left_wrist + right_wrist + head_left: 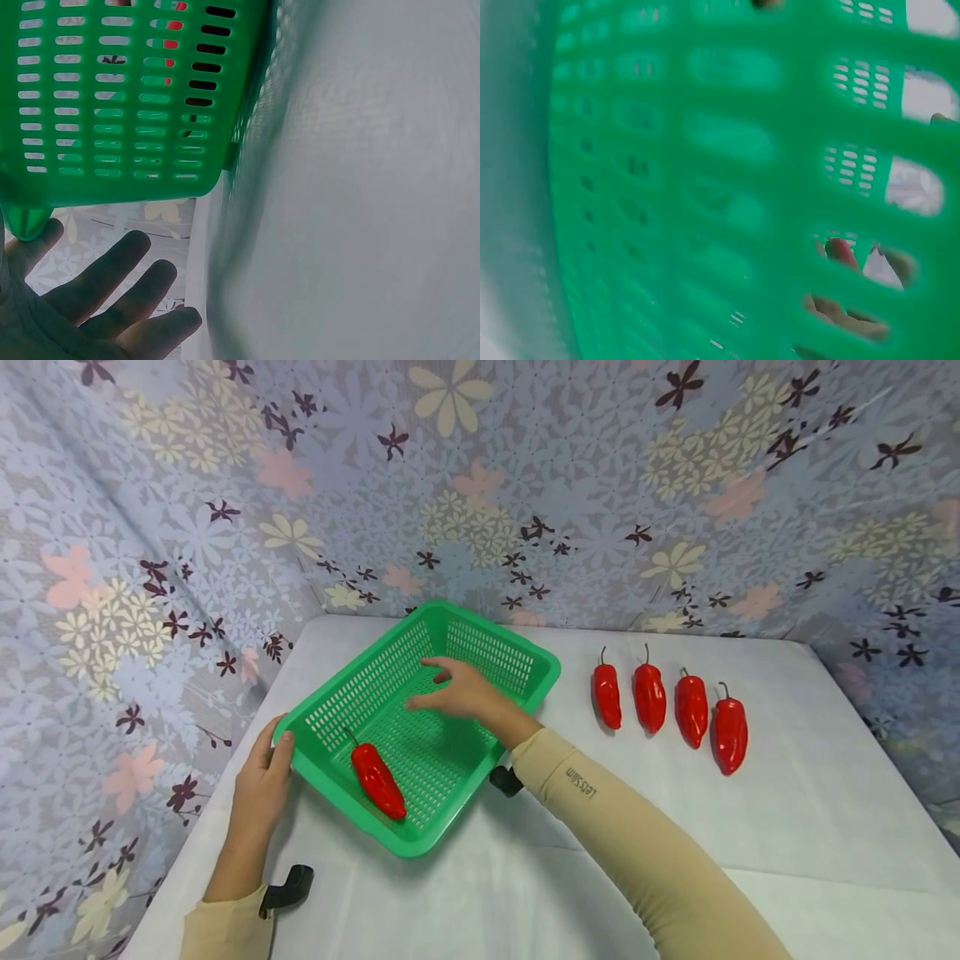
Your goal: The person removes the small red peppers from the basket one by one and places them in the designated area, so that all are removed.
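Note:
A green slotted plastic basket (487,652) sits at an angle on the white-covered table, one corner toward me. Inside it, near the close left end, lies a red pepper (378,781) with its thin stem pointing away. My left hand (260,785) holds the basket's left corner by the rim; in the left wrist view, several fingers (112,274) of it spread out below the corner. My right hand (461,692) reaches over the basket's right side, thumb and fingers apart, with nothing between them. The basket's slotted wall (795,172) hides most of that hand in the right wrist view.
Several more red peppers (649,697) lie in a row on the table to the right of the basket, stems pointing away. Flowered cloth (585,485) rises behind the table and along its left side.

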{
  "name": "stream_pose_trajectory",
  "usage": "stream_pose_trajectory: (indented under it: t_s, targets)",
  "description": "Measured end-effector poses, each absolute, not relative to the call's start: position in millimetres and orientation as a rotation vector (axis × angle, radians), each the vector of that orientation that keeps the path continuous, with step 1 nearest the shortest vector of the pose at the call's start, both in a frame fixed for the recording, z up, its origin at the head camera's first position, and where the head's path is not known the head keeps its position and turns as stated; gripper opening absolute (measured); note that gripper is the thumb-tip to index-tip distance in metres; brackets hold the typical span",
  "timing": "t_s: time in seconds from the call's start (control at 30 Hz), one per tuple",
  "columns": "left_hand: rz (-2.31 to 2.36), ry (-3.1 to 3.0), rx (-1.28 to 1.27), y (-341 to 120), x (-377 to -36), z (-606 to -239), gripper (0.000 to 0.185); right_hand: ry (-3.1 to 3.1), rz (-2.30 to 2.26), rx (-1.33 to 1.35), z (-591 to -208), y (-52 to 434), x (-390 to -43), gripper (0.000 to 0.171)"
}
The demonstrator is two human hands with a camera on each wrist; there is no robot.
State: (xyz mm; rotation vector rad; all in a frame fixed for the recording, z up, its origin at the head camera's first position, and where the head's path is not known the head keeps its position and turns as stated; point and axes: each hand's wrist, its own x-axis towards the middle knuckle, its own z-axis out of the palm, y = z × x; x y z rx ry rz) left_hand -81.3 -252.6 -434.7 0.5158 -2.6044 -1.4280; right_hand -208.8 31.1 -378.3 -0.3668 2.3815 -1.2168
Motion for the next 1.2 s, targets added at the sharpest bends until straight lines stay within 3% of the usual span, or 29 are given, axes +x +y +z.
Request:
stream_pose_trajectory:
  t_s: [0.77, 1.2]
  targets:
    - [-1.411, -2.630, 0.532, -255.2, -77.2, -435.5, 0.065, 2.284, -0.886, -0.373, -397.3, -16.5, -158.1, 0.097]
    - [-1.415, -2.622, 0.521, -254.7, -78.5, -434.6, 0.064, 2.240, -0.821, -0.329, -393.8, -34.1, -154.7, 0.105]
